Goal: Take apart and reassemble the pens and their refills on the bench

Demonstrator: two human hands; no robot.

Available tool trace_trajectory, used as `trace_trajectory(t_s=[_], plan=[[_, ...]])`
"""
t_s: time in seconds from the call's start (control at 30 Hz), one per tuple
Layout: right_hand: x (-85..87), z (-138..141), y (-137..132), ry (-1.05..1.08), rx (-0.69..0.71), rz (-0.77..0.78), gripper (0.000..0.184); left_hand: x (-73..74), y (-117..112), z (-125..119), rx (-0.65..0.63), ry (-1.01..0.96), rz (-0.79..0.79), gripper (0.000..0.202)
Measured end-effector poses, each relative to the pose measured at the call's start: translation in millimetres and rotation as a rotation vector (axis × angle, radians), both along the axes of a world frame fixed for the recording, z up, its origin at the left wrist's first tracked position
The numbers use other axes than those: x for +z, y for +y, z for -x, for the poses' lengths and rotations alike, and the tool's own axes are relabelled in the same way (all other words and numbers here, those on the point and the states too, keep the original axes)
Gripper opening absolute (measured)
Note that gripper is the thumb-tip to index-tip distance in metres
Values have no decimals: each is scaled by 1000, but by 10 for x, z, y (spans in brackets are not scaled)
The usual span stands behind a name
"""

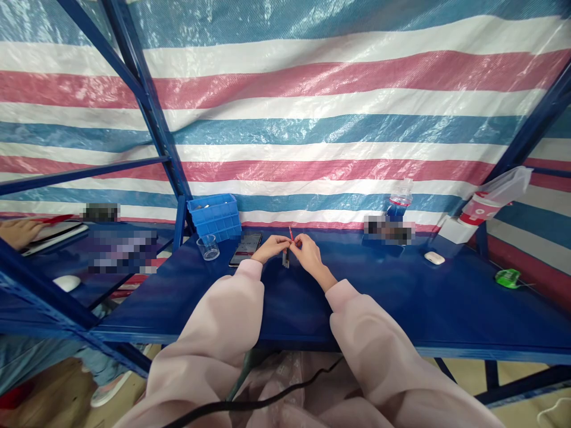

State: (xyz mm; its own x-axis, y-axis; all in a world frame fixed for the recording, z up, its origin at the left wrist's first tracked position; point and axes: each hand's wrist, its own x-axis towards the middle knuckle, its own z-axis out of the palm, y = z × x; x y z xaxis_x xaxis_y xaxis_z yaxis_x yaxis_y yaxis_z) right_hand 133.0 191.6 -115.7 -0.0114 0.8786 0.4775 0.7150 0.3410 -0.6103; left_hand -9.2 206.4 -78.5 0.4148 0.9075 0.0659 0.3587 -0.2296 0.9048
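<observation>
Both my hands meet over the middle of the blue table (pixel 401 297). My left hand (pixel 270 248) is closed in a pinch near a thin red stick-like piece (pixel 291 233). My right hand (pixel 307 251) is also closed, its fingertips on the same red piece. A small dark part (pixel 285 258) hangs or stands just below the fingers, between the two hands. Which hand bears the pieces I cannot tell. Pink sleeves cover both my arms.
A phone (pixel 246 248), a clear plastic cup (pixel 208 246) and a blue bin (pixel 215 216) sit left of my hands. A water bottle (pixel 399 202), a white earbud case (pixel 434 258), a green object (pixel 508 277) and a red-white cup (pixel 479 209) lie right. Another person's hand (pixel 18 232) rests far left.
</observation>
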Motion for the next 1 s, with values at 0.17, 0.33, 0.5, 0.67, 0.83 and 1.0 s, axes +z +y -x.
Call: trace_trajectory(t_s=[0.17,0.33,0.5,0.67,0.83,1.0], plan=[[-3,-7,-2,12,44,-26,11,10,-12,6,-10,-47,20,30],[-12,-8,-11,14,70,-28,12,6,-13,7,-13,-52,24,28],[-17,-8,-10,4,76,-27,14,-18,27,24,-34,-20,26,28],[-20,-8,-7,-7,70,-29,15,-45,62,54,-59,-3,45,30],[-11,-8,-8,-24,61,-11,16,-48,68,58,-57,9,55,31],[-10,-12,-1,-18,58,2,17,-45,65,56,-65,-10,60,32]])
